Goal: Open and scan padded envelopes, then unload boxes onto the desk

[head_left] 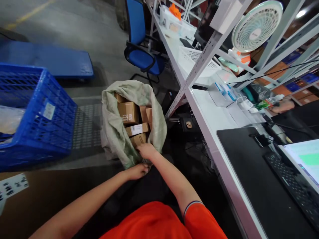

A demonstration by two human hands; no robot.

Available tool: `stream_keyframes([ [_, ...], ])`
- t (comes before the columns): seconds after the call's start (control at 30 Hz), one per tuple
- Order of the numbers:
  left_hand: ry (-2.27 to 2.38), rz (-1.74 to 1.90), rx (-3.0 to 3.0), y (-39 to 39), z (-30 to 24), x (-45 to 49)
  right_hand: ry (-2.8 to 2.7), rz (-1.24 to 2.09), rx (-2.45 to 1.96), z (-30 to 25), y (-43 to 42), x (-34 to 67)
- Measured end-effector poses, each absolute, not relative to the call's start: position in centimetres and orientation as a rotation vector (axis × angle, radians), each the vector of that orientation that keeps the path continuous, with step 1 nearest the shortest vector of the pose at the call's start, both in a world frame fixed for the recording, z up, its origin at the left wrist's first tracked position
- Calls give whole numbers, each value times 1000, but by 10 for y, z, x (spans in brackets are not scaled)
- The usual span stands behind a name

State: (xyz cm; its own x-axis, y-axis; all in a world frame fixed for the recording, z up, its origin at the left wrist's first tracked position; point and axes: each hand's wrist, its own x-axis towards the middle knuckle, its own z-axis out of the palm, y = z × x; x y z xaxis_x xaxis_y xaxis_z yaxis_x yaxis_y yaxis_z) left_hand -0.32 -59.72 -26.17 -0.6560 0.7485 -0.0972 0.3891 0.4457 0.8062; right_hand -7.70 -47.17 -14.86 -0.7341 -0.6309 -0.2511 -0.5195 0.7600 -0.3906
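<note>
A pale green woven sack [109,113] stands upright on the floor in front of me, its mouth wide and its rim folded outward. Several brown cardboard boxes [128,113] fill it, one narrow box [142,128] bearing a white label. My left hand [138,171] is closed on the sack's near edge, outside the bag. Just above it, my right hand [147,151] reaches over the near rim with curled fingers that grip the sack cloth, close to the nearest box [138,140]. The fingertips of both hands are partly hidden.
At the left stand a blue plastic crate [59,109] and a flat blue cart [67,61]. A blue chair [142,59] is beyond the sack. Along the right runs a white desk [206,116] with a metal post [196,66], keyboard [286,176], monitor [305,159] and fan [258,28].
</note>
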Motion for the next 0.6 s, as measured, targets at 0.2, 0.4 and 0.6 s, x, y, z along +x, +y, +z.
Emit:
stream_keyframes([
  [0.2, 2600, 999, 443, -616, -270, -22, 2760, -589, -386, -165, -395, -49],
  [0.4, 2759, 664, -171, -619, -274, -64, 2916, -780, 124, -158, -348, -57],
  [0.6, 2730, 470, -292, -640, -275, -63, 2913, -833, 371, -169, -335, -95],
])
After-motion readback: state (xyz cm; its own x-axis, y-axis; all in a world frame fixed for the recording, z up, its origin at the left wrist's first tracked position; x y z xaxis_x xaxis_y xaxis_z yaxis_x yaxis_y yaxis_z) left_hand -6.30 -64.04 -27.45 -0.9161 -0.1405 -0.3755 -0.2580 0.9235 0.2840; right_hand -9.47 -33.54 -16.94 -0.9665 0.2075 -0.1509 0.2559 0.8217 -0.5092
